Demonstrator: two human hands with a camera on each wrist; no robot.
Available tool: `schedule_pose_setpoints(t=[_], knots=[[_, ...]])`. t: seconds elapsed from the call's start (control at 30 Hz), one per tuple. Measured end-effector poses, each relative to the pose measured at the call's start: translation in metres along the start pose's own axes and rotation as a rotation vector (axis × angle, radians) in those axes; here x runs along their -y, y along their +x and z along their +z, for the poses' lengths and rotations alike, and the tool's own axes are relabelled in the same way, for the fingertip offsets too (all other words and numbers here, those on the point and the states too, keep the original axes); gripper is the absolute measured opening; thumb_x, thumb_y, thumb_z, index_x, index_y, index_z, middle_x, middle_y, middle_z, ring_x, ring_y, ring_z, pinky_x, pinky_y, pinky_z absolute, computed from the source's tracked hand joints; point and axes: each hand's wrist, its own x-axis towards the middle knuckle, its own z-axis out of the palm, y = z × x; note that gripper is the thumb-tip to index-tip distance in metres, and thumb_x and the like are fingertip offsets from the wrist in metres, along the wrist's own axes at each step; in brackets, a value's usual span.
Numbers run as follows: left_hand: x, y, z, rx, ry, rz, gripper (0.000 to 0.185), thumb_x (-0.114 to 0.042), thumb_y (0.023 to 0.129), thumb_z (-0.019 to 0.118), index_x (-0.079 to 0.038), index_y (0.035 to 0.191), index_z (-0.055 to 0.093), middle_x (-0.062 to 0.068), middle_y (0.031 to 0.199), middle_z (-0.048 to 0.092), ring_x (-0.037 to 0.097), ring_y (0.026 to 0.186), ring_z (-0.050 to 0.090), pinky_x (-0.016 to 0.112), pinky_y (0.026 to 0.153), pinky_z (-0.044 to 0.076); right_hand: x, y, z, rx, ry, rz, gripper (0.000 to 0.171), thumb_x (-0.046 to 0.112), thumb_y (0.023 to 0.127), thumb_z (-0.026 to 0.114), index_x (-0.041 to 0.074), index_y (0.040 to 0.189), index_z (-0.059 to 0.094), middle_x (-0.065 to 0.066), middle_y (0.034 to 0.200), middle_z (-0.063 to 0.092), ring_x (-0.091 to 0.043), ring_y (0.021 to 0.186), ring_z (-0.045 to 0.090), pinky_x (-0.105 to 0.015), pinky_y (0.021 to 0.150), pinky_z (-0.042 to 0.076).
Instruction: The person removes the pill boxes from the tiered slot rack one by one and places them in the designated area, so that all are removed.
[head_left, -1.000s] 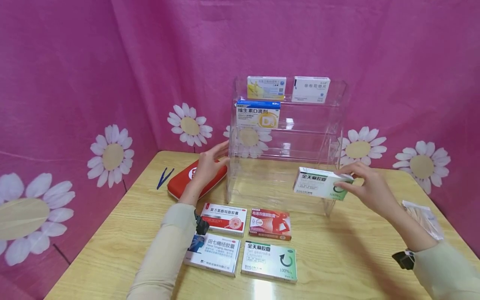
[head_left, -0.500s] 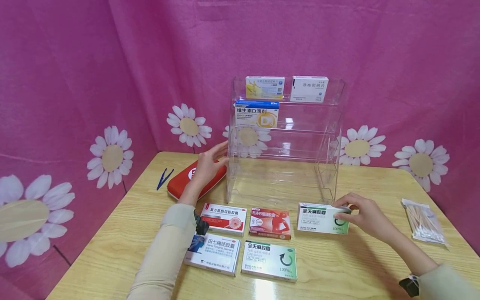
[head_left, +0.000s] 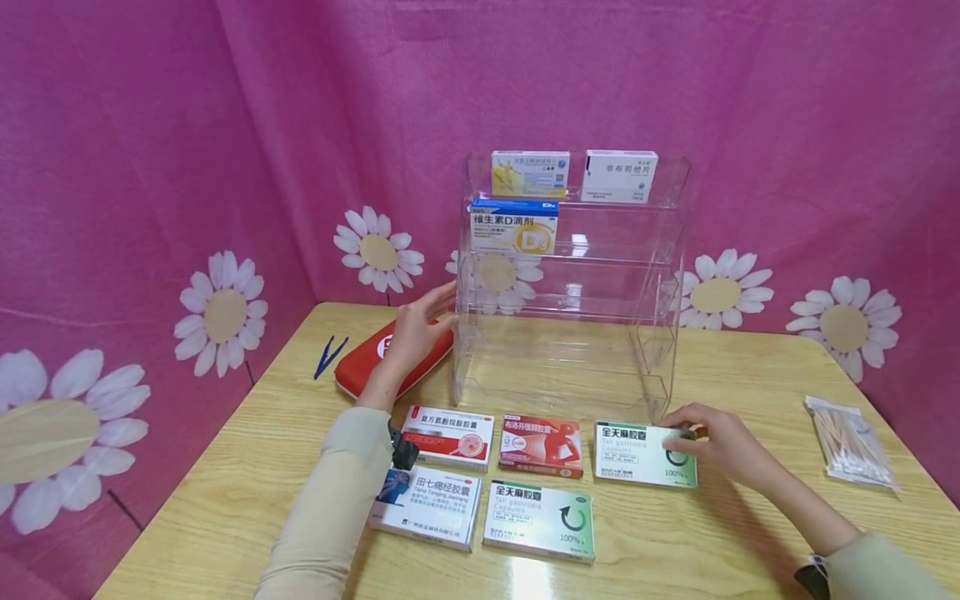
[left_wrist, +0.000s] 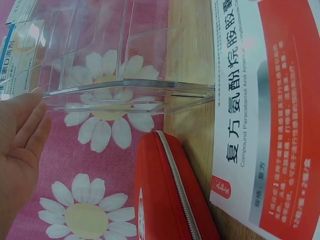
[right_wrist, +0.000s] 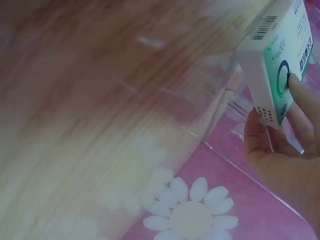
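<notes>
1. The right hand (head_left: pixel 716 446) was observed at the right end of a white-and-green cardboard medicine box (head_left: pixel 643 453), fingers and thumb curled round that end and gripping it.
2. The box was found lying flat on the light wooden table (head_left: pixel 720 542), just in front of the clear acrylic tiered shelf rack (head_left: pixel 573 283), at the right end of a row with a white-and-red medicine box (head_left: pixel 448 437) and a red medicine box (head_left: pixel 541 445).
3. The left hand (head_left: pixel 416 329) was seen with fingers straight, laid flat against the left wall of the rack and holding nothing.
4. A red zipped pouch (head_left: pixel 360 367) was noted beneath that hand.
5. A second white-and-green box (head_left: pixel 540 519) and a white-and-blue box (head_left: pixel 427 507) were recorded in the nearer row.
6. A clear bag of cotton swabs (head_left: pixel 847 440) was noted well apart to the right.
</notes>
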Motion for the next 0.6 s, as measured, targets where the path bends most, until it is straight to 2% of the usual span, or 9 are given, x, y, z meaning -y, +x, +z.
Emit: schedule_pose_setpoints(t=[0.17, 0.3, 0.4, 0.6], knots=[[0.0, 0.0, -0.001, 0.004, -0.001, -0.004, 0.056, -0.002, 0.089, 0.067, -0.009, 0.142, 0.051, 0.014, 0.138, 0.06, 0.027, 0.126, 0.06, 0.038, 0.105, 0.05, 0.0, 0.0, 0.004, 0.056, 0.006, 0.085, 0.02, 0.009, 0.082, 0.076, 0.003, 0.101, 0.074, -0.009, 0.096, 0.073, 0.008, 0.083, 0.056, -0.021, 0.07, 0.057], [0.0, -0.001, -0.001, 0.005, 0.0, -0.01, 0.056, -0.002, 0.09, 0.067, -0.01, 0.143, 0.051, 0.013, 0.138, 0.06, 0.027, 0.127, 0.06, 0.038, 0.105, 0.05, -0.001, -0.001, 0.007, 0.098, -0.002, 0.112, 0.023, 0.014, 0.085, 0.075, 0.002, 0.105, 0.073, -0.01, 0.099, 0.074, 0.004, 0.085, 0.059, -0.021, 0.072, 0.057], [0.0, -0.001, -0.001, 0.006, 0.006, -0.007, 0.056, -0.003, 0.09, 0.067, -0.01, 0.143, 0.05, 0.013, 0.139, 0.06, 0.026, 0.127, 0.06, 0.037, 0.105, 0.051, -0.004, -0.001, 0.009, 0.131, -0.005, 0.11, 0.024, 0.015, 0.086, 0.073, 0.002, 0.106, 0.073, -0.012, 0.101, 0.074, 0.002, 0.086, 0.06, -0.021, 0.072, 0.057], [0.0, -0.001, 0.0, -0.003, 0.009, 0.013, 0.056, -0.002, 0.089, 0.068, -0.009, 0.143, 0.05, 0.014, 0.137, 0.06, 0.027, 0.126, 0.061, 0.038, 0.104, 0.051, -0.008, 0.001, 0.013, 0.141, -0.016, 0.098, 0.025, 0.016, 0.086, 0.073, 0.002, 0.107, 0.073, -0.013, 0.103, 0.073, -0.005, 0.088, 0.064, -0.025, 0.073, 0.059]])
